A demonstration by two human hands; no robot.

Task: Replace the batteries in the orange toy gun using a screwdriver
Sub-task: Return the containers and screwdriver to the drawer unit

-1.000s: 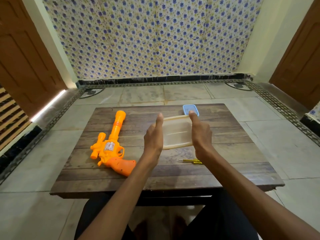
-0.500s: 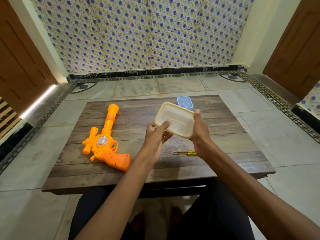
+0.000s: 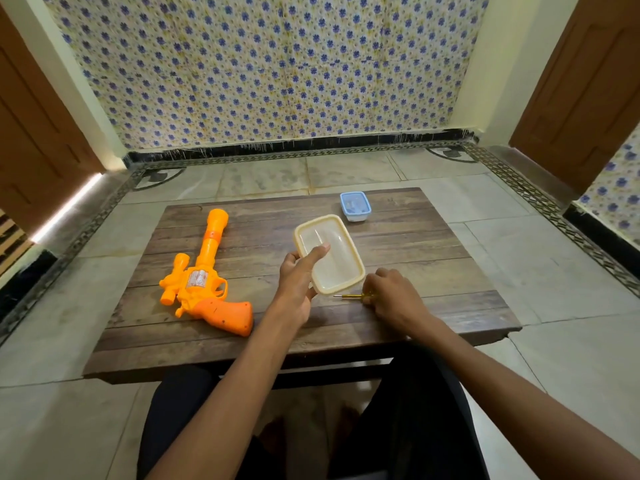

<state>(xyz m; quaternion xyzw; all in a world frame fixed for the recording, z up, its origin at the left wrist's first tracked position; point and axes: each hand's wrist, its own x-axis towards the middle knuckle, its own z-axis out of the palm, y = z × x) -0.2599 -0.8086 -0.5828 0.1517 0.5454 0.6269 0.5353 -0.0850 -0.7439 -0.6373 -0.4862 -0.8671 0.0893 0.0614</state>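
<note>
Half a second earlier the cream plastic container (image 3: 332, 265) was held between both hands above the bench (image 3: 433, 271); now it is held by the left hand (image 3: 296, 289) alone, and the right hand (image 3: 394, 296) has been brought down to the screwdriver (image 3: 349, 297). The container is carried tilted, with the left thumb laid flat across its upper face and the other fingers hidden beneath its near-left edge. The left forearm is stretched forward over the near edge of the bench. The right hand is set low on the bench, knuckles up, with its fingers curled over the yellow handle of the screwdriver. The metal tip is left showing and is pointed to the left, just below the container's near corner. The screwdriver is seen lying on the wood. The orange toy gun (image 3: 204, 282) is left untouched on the left part of the bench, lying on its side with the barrel turned away and the grip toward the near edge. A small blue-lidded box (image 3: 355, 206) is seen near the far edge.
</note>
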